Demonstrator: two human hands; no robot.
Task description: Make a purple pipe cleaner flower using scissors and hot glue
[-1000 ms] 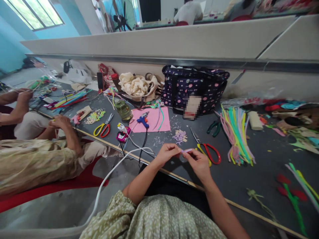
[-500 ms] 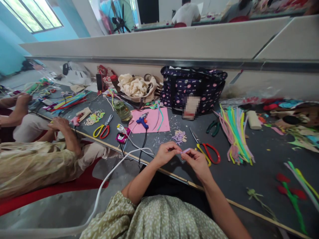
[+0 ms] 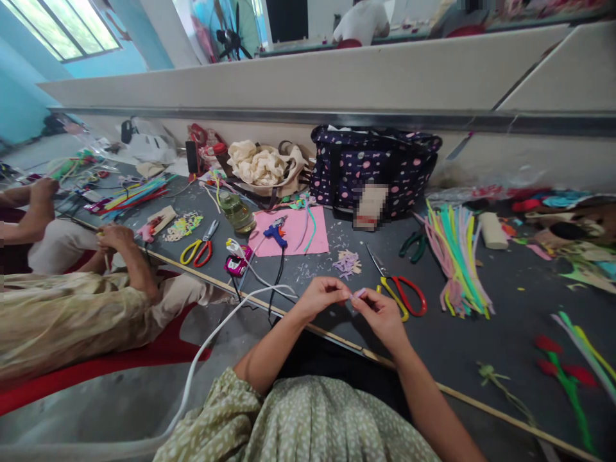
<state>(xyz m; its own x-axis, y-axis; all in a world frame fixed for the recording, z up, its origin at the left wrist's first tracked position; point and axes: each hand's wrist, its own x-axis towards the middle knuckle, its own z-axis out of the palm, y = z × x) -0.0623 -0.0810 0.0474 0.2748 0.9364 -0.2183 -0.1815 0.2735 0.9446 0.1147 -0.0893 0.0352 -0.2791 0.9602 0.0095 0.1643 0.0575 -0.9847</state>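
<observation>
Near the table's front edge, my left hand (image 3: 321, 299) and my right hand (image 3: 384, 316) meet fingertip to fingertip. Both pinch a small lilac strip (image 3: 359, 293), mostly covered by the fingers. Just beyond them lies a little heap of lilac and cream snippets (image 3: 347, 263). Scissors with one red and one yellow handle (image 3: 412, 296) rest right beside my right hand, blades pointing away. To the left, a blue glue gun (image 3: 276, 235) sits on a pink sheet (image 3: 315, 240).
A bundle of coloured pipe cleaners (image 3: 455, 260) and dark green pliers (image 3: 412, 246) lie right. A dark patterned bag (image 3: 380, 163) stands behind. Left are a liquid-filled jar (image 3: 237, 215), a second pair of scissors (image 3: 202, 247), a white cable (image 3: 195, 366) and a co-worker's hands (image 3: 117, 237).
My hands stay almost in place, with the fingertips shifting slightly on the lilac strip, of which less shows now. The co-worker's hands at the left have moved a little.
</observation>
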